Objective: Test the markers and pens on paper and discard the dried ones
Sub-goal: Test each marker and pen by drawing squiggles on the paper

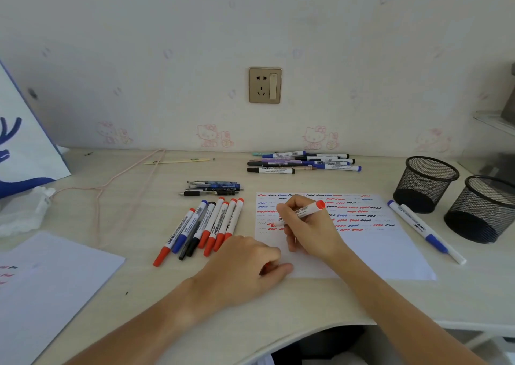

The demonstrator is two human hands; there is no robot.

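One red whiteboard marker (pixel 299 213), pinched in the right hand (pixel 306 225), could smear wet squiggles on the paper (pixel 376 242) while the left hand (pixel 245 267), loosely curled, seemingly hides its cap.

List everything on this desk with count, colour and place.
test paper: one, white with red, blue and black squiggles, centre right
red marker: one, uncapped, tip on the test paper
marker row: about eight, red, blue and black caps, left of the test paper
pens: several, dark, behind the marker row
far pile: several markers, near the wall
blue marker: one, right of the test paper
mesh cups: two, black, far right
second sheet: one, near left
left hand: curled, at the paper's corner
right hand: grips the red marker
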